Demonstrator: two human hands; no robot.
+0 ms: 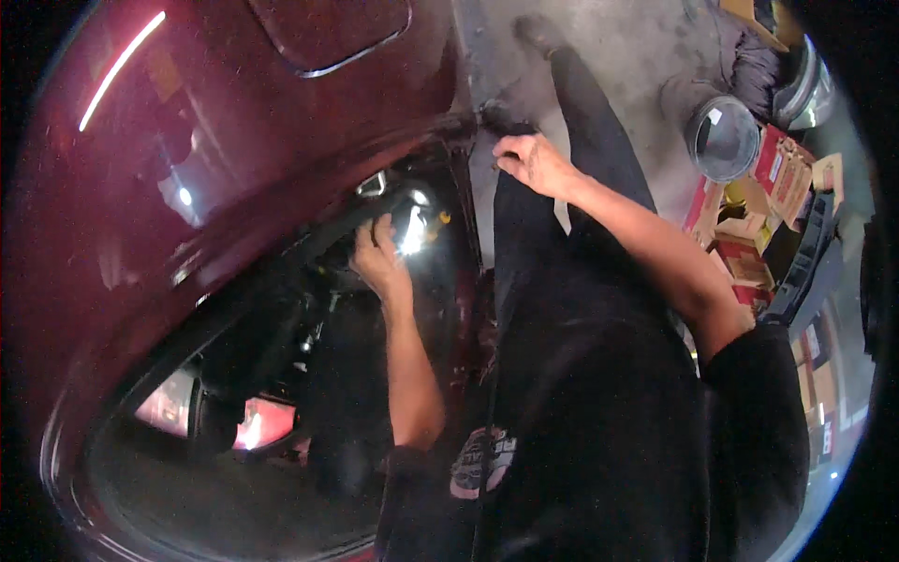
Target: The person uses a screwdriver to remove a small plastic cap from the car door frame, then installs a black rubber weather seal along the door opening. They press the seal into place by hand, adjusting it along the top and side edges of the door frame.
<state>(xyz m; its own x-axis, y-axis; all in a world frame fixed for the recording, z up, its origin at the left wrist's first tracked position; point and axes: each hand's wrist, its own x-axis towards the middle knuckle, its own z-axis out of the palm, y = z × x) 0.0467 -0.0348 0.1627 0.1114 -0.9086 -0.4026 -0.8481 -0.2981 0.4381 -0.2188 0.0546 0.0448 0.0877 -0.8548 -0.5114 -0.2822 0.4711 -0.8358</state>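
Observation:
My left hand [378, 260] reaches into a dark opening [281, 328] in a maroon car body [178, 169]. Its fingers point up and stand somewhat apart, with nothing visible between them. Right beside the fingertips is a bright light [412, 229], with a small yellow-orange part [444, 217] close to it. Just above the hand shows a small shiny, pale-rimmed piece [372, 184]. My right hand [532, 164] hovers over my dark trouser leg, outside the car's edge. Its fingers are curled in; whatever they may hold is too small to make out.
A panel with a rounded outline [328, 37] is set in the bodywork above. On the concrete floor [609, 56] to the right stand a grey bucket [723, 139] and several opened red and brown cardboard boxes [744, 234]. A long black trim-like part [803, 253] lies beside them.

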